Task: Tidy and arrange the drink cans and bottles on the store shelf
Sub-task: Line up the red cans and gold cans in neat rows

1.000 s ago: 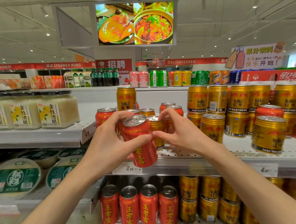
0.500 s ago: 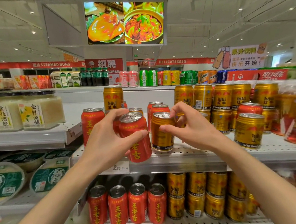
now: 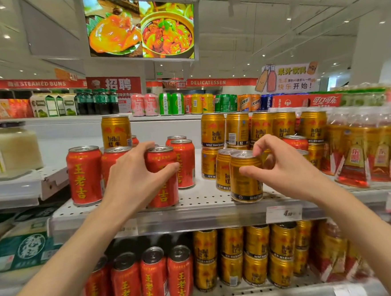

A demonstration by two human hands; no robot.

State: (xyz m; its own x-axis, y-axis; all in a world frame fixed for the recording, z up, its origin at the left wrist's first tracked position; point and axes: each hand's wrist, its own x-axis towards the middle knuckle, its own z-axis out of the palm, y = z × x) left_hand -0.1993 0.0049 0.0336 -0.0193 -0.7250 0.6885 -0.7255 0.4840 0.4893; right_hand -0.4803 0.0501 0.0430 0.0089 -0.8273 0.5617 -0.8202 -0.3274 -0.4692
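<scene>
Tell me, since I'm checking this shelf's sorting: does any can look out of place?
Yes. One gold Red Bull can stands alone behind the red cans at left, away from the gold stack at right.

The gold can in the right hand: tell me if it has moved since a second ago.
Yes. The gold can went rightward, away from the red can, and now stands by the gold stack.

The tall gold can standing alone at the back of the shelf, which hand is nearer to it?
Left. The left hand grips a red can just below and right of the tall gold can; the right hand holds a short gold can far to its right.
</scene>
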